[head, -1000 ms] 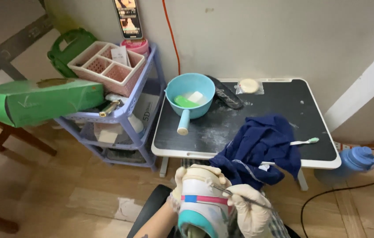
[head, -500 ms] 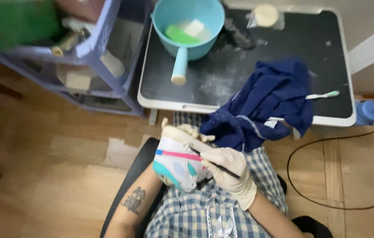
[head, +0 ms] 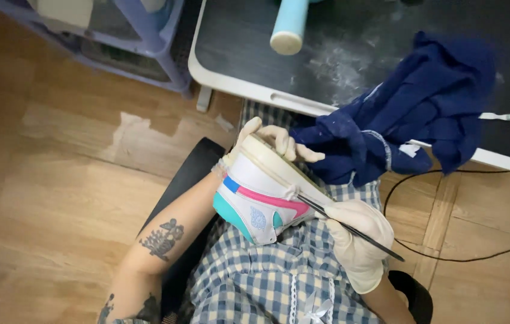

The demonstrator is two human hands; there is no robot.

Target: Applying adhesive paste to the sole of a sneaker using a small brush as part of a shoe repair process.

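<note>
1. Table: beyond the fingers, blue cloth draped over its edge.
2. Shoe: in the lap, sole up. Probably light, stiff-soled, soft upper; best held across the sole.
3. Left hand: gloved fingers closed over the sole's far edge.
4. Right hand: gloved fingers pinching a brush, tip at the sole seam.

The dark, white-rimmed tabletop carries a crumpled navy cloth, a pale-blue cylindrical handle and a mint-headed white brush.

Soft, even indoor light — faint shadows, slight blur at top.
</note>
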